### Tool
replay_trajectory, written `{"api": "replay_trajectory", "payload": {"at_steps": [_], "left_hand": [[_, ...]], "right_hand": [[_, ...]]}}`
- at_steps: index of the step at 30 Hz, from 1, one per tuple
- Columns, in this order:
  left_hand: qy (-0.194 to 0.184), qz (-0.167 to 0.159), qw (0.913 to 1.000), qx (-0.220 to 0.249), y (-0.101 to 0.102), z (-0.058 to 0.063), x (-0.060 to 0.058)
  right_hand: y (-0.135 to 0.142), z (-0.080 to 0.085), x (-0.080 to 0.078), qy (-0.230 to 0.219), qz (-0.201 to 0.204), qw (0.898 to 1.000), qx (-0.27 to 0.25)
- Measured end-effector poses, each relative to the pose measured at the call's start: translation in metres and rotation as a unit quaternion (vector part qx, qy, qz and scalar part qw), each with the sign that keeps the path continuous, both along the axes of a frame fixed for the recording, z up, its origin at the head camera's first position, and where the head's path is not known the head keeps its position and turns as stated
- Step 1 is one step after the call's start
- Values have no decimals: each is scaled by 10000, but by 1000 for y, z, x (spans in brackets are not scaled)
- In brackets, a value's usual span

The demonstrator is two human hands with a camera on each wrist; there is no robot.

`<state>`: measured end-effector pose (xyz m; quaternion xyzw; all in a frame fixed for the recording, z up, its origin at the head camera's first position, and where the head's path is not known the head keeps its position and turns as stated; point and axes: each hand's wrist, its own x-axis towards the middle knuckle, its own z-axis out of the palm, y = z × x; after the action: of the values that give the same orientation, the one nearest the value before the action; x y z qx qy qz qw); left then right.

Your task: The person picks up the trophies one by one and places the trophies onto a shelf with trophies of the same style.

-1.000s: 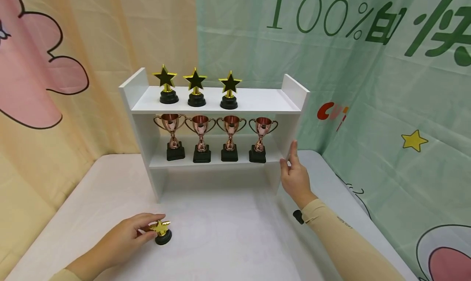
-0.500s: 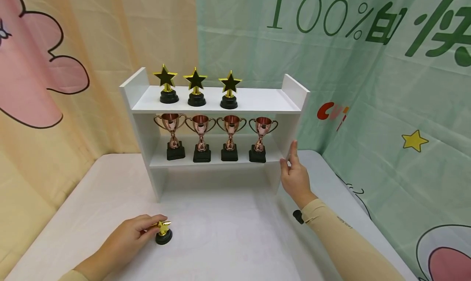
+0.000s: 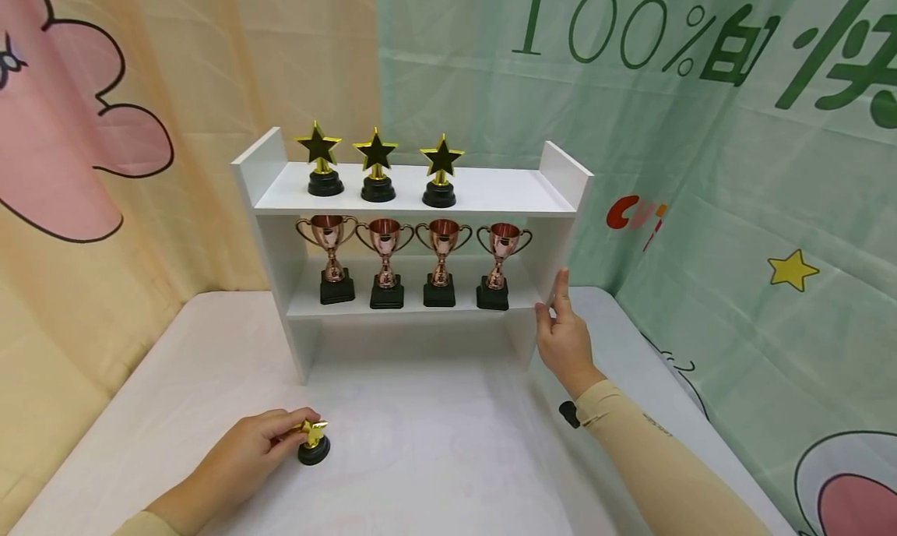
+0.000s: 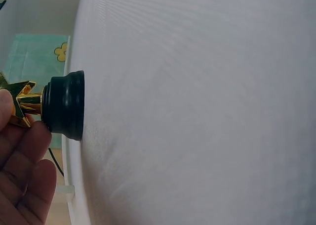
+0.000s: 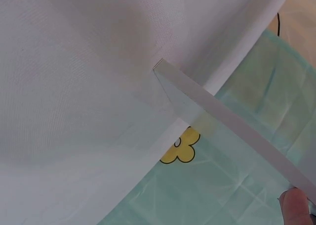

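Observation:
With thumb and fingertips, my left hand [image 3: 245, 450] pinches a small gold star trophy [image 3: 314, 442] by its star. The trophy's round black base [image 4: 66, 105] is down at the white tabletop, and the fingers partly cover the star. My right hand [image 3: 564, 347] touches the right side panel of a white shelf [image 3: 413, 202], index finger straight up along it and thumb at its front edge. Only a fingertip [image 5: 295, 205] shows in the right wrist view, against the panel edge [image 5: 232, 122]. Three star trophies [image 3: 376, 166] stand on the top level.
Several rose-gold two-handled cups [image 3: 385, 259] on black bases line the middle level. The shelf stands on a white-covered table [image 3: 420, 458]. Printed curtains [image 3: 701, 209] hang behind and to the right. A dark object [image 3: 569, 414] sits at the right wrist.
The star trophy has turned slightly in my left hand, its star now more edge-on. The left hand has shifted a little to the right. My right hand stays on the shelf panel.

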<state>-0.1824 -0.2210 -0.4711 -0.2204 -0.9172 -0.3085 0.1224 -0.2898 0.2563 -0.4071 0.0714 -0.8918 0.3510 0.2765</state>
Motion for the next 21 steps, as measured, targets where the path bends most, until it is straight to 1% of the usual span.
{"api": "replay_trajectory", "payload": {"at_steps": [4,11,16,21], "left_hand": [[61,-22,10000,-35,0,0,0],[-151,59,9998,-83,1,0,0],[-321,134,9993,-114,1,1,0],[-383,155,9991,-107,1,2,1]], "right_hand": [[0,0,0,14,4,10000,-9],[0,-2,-2,73,-10,10000,20],[1,-3,-2,32,-23,10000,22],[1,-2,-1,-23,10,10000,-6]]}}
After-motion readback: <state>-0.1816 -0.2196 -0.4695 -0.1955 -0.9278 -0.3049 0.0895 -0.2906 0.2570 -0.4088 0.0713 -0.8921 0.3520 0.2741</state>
